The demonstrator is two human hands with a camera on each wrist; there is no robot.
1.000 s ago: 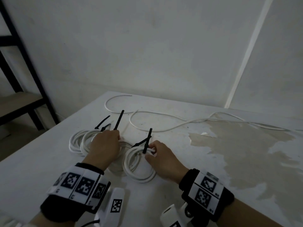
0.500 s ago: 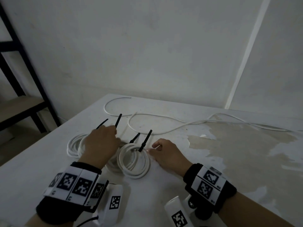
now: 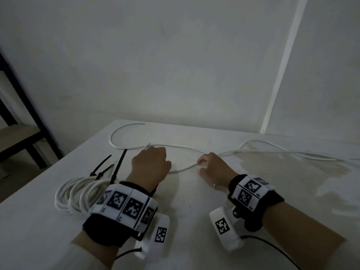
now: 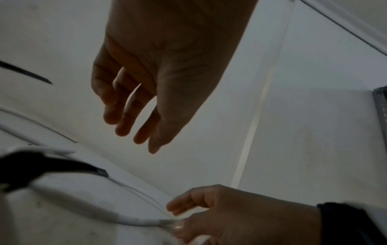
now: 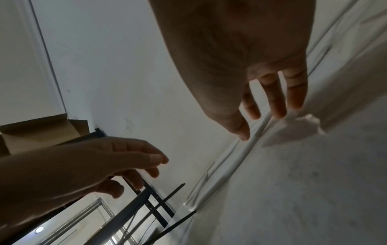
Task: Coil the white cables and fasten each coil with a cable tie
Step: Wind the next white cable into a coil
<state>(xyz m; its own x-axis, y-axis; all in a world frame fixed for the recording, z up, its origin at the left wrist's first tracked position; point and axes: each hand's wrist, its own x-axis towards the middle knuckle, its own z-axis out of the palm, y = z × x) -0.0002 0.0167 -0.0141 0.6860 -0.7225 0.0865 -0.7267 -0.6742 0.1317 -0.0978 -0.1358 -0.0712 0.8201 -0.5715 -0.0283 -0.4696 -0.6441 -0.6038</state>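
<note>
Head view: tied white coils [image 3: 78, 193], black cable ties [image 3: 118, 164] upright, at table [image 3: 194, 240] left; loose white cable [image 3: 183, 168] beyond both hands.
Left wrist view: left hand [image 4: 146, 92] relaxed, empty.
Right wrist view: right hand [image 5: 261, 79] fingers extended, touching cable, not gripping.
Judged light, springy, smooth; best grasped near free end.

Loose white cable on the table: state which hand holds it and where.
Left hand holds nothing, fingers relaxed. Right hand straddles the loose white cable mid-length with thumb and straight fingers; no closed grip shows.
</note>
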